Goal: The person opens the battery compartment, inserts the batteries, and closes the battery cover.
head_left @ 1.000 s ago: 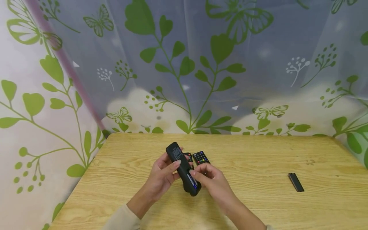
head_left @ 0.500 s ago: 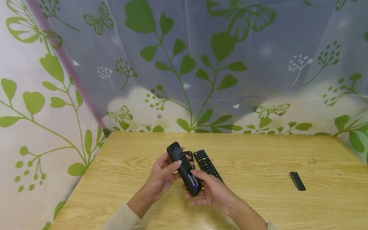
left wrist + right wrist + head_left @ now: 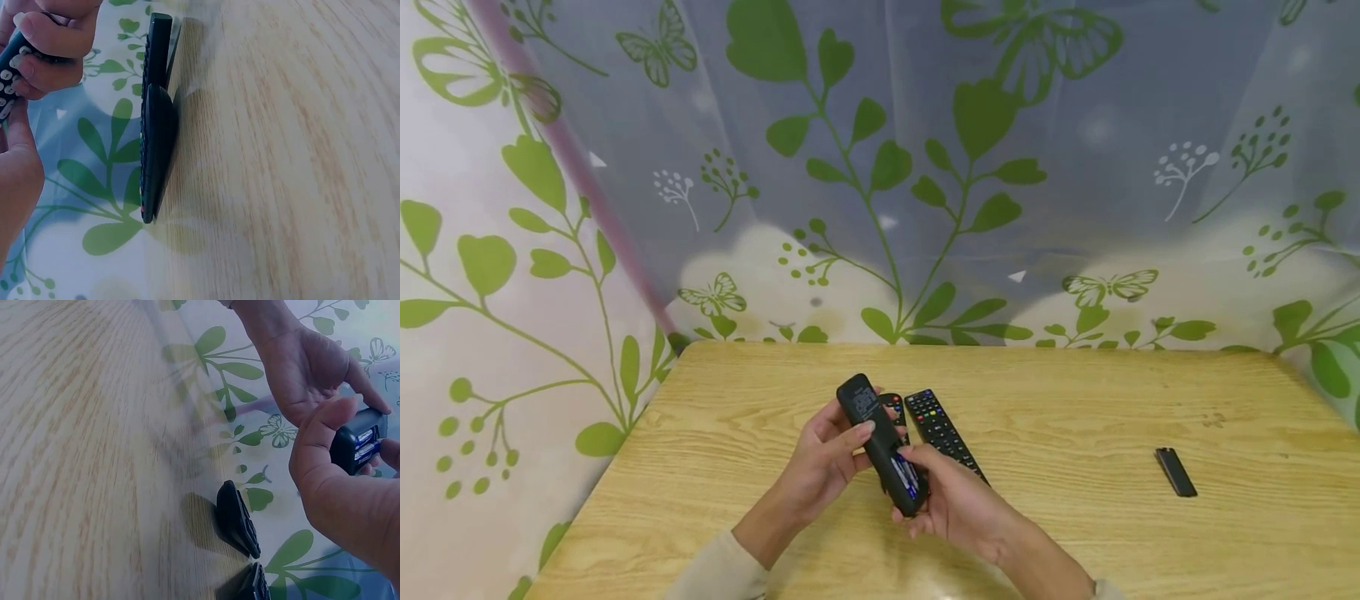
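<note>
A black remote control is held back side up above the table. Its battery compartment is uncovered, and blue-and-white batteries show inside. My left hand grips the remote around its middle, thumb across the back. At the lower end, my right hand holds it too, the thumb at the compartment's upper edge and the fingers curled beneath. In the right wrist view the batteries sit in the remote's end between both hands. A small black battery cover lies apart on the right of the table.
Two more remotes lie buttons up on the wooden table just behind the hands: one remote in plain sight, another remote partly hidden by the held one. A leaf-and-butterfly patterned curtain hangs behind the table's back edge.
My right hand has shifted from beside the compartment to the remote's lower end, fingers now going underneath. More of the batteries shows. The left hand has kept its grip.
</note>
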A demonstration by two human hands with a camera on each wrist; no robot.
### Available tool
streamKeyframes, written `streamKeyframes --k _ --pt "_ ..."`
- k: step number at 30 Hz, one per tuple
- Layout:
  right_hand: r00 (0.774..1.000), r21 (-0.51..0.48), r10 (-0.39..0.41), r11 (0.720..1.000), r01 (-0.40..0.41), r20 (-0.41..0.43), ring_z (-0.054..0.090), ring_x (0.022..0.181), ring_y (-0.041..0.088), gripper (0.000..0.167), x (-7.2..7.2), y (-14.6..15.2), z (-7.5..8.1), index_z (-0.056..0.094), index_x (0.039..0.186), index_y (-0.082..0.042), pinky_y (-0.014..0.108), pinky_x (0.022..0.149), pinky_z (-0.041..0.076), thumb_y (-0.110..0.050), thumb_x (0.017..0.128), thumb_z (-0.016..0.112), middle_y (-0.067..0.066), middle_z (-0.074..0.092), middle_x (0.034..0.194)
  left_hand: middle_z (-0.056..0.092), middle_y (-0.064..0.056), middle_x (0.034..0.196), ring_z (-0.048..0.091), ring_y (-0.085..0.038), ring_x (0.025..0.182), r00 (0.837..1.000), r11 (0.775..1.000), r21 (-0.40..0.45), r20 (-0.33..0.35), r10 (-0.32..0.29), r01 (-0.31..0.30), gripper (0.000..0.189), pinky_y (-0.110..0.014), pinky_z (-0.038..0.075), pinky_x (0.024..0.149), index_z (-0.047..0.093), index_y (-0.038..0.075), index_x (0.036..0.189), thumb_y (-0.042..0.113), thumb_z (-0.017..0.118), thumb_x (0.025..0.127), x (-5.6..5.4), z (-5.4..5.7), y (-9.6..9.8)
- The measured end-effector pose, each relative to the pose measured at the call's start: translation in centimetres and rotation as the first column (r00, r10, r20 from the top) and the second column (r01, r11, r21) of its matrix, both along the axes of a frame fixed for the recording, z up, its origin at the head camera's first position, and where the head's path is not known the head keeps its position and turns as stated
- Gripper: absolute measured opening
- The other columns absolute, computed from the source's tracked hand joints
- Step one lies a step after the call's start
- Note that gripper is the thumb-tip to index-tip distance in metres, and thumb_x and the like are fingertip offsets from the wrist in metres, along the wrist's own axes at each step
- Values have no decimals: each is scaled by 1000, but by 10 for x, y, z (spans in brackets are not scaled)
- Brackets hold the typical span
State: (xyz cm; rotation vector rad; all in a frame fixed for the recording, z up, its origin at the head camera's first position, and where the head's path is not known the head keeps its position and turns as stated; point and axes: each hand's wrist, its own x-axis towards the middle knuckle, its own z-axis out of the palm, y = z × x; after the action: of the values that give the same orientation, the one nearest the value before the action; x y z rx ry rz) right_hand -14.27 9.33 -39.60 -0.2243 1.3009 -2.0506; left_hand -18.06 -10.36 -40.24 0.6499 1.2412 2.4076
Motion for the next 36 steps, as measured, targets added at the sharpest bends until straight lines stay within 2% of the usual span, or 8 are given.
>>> streamKeyframes --k 10,17,26,31,36 --pt "1000 -6 -4 1000 4 2 57 69 13 57 0 -4 -3 33 137 1 16 54 45 -38 98 46 13 53 93 54 -17 120 58 -30 111 1000 1000 6 18 -11 11 45 -43 46 98 39 1 140 -1 48 96 0 -2 -3" --pt "1000 0 -18 1000 18 -9 57 67 12 57 0 -6 -5 33 137 5 18 54 48 -34 98 46 13 54 92 53 -19 121 58 -30 110 999 999 10 14 -34 34 44 -41 48 95 41 1 139 0 49 96 -1 -3 -2" --pt "999 -33 -22 999 21 -28 59 68 11 56 2 -7 -8 36 137 5 19 60 53 -36 101 47 12 56 89 52 -16 121 57 -30 113 998 998 60 51 -32 29 49 -41 45 99 31 -2 143 5 49 98 -2 -4 -4" --pt "999 -77 0 997 -3 -37 61 71 10 51 2 -6 -10 39 135 3 20 66 55 -35 102 45 10 58 87 54 -14 120 57 -30 113 998 997 74 65 -28 23 48 -39 46 97 33 0 142 6 50 98 -2 -4 -5" --pt "999 -56 -17 998 15 -33 62 69 10 54 2 -7 -9 41 134 4 19 66 55 -37 101 47 9 59 85 55 -14 120 58 -28 111 997 997 78 75 -18 12 49 -37 48 95 31 -1 142 5 50 98 -1 -5 -6"
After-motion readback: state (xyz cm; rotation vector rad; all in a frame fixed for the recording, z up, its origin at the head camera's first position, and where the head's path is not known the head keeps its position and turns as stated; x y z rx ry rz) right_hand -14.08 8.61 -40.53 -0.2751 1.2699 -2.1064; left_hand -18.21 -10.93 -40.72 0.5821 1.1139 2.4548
